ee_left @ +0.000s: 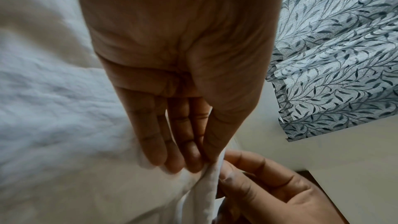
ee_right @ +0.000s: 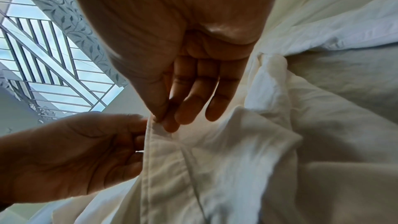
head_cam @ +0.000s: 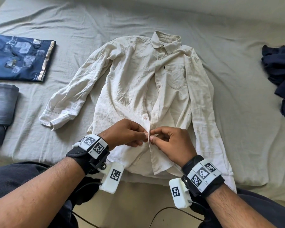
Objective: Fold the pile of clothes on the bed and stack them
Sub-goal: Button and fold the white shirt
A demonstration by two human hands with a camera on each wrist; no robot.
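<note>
Cream linen shirt (head_cam: pixel 138 83) lies spread on the bed (head_cam: pixel 237 112); my left hand (head_cam: pixel 123 134) and right hand (head_cam: pixel 173 143) both pinch its button placket (ee_right: pixel 150 151), fingertips nearly touching.

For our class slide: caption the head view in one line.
Both hands, left and right, pinch the shirt placket.

Navy clothes (head_cam: pixel 281 74) cut off right.
</note>
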